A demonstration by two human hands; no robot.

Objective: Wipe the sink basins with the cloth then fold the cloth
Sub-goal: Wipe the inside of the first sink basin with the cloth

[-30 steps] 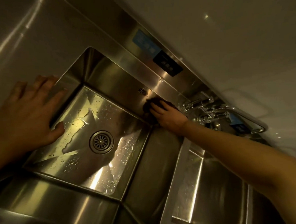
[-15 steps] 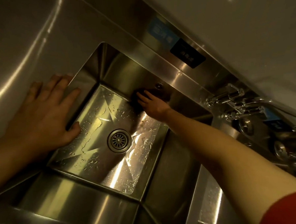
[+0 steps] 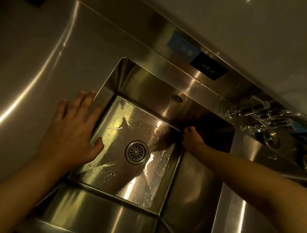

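A stainless steel sink basin [image 3: 147, 84] has water drops on its floor and a round drain [image 3: 137, 152] in the middle. My right hand [image 3: 192, 138] reaches into the far right corner of the basin floor, its fingers curled round a dark cloth [image 3: 176, 137]. In the dim light the cloth shows only as a dark patch beside the fingers. My left hand [image 3: 70, 133] lies flat on the counter at the basin's left rim, its thumb hanging over the edge.
An overflow hole [image 3: 177, 98] sits in the back wall. Chrome taps [image 3: 255, 111] stand at the right, above a second basin [image 3: 248, 150] with its own drain fittings. A blue label [image 3: 183, 47] and a black label [image 3: 208, 67] are on the backsplash.
My right hand has moved the cloth from the back wall near the overflow hole down to the far right corner of the floor. My left hand stays at the rim.
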